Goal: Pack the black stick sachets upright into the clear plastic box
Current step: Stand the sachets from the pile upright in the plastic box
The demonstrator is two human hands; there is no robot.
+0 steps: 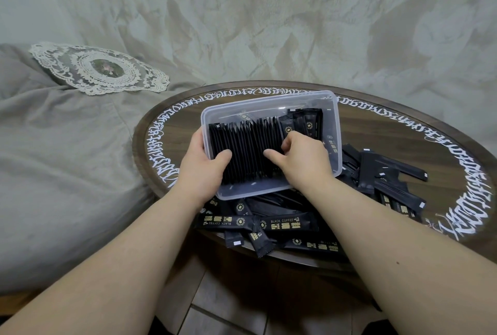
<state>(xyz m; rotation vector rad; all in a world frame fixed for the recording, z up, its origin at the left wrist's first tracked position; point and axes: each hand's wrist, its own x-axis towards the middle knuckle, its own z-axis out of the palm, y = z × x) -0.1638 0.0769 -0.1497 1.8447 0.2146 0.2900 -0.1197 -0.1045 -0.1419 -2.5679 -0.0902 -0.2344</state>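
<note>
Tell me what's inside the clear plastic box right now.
The box holds a tight row of black sachets standing on edge, with a few more leaning at its right end. Both hands, left and right, cover the row's near part, so its floor is hidden.

Clear smooth plastic box (332, 125), matt black foil-like sachets (247, 152), dark glossy wooden table (403, 146).

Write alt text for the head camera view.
Two bare hands work in a clear plastic box packed with a row of upright black stick sachets: the left hand grips its left wall, the right hand reaches into the row. More loose sachets lie piled around it on a round wooden table.
</note>
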